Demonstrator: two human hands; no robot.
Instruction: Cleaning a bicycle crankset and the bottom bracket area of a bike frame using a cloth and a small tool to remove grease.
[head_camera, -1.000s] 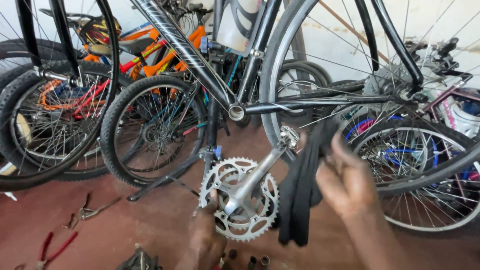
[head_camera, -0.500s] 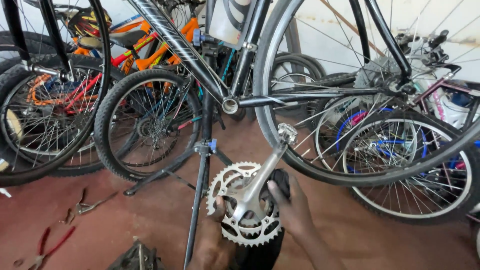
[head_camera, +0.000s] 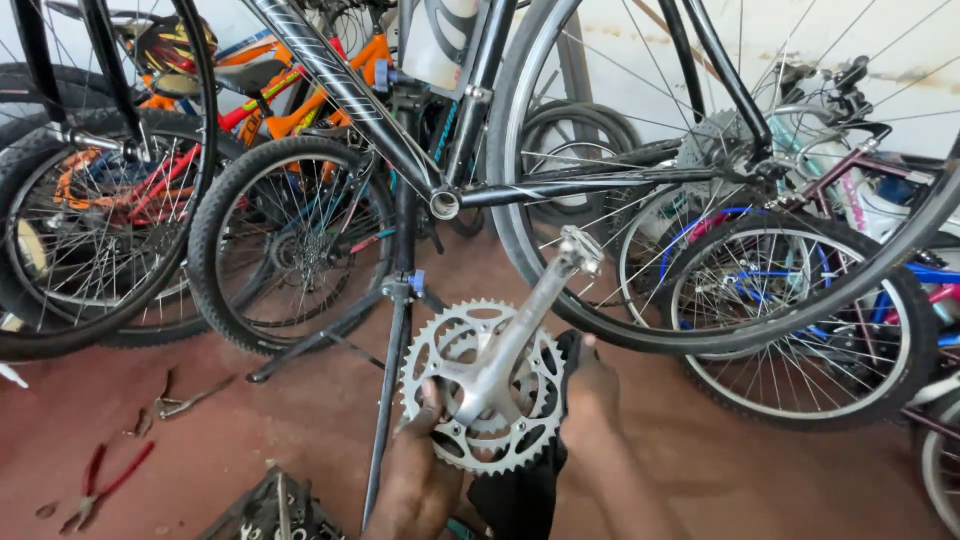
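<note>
My left hand (head_camera: 418, 485) grips a silver bicycle crankset (head_camera: 487, 385) by the lower edge of its toothed chainrings; the crank arm points up and to the right toward the rear wheel. Just to its right, my right hand (head_camera: 590, 395) holds a black rag (head_camera: 520, 490) that hangs down behind the chainrings. Above both hands is the black bicycle frame (head_camera: 350, 95) on a repair stand (head_camera: 395, 330), with its open bottom bracket shell (head_camera: 444, 205) facing me.
Red-handled pliers (head_camera: 100, 485) and grey pliers (head_camera: 180, 400) lie on the red floor at left. A dark toolbox (head_camera: 265, 510) sits at the bottom edge. Several parked bicycles crowd the back and right, including an orange one (head_camera: 290, 100).
My right hand has come in from the right with the black rag and now rests against the chainrings. The crankset has stayed in my left hand, and the view has shifted slightly.
</note>
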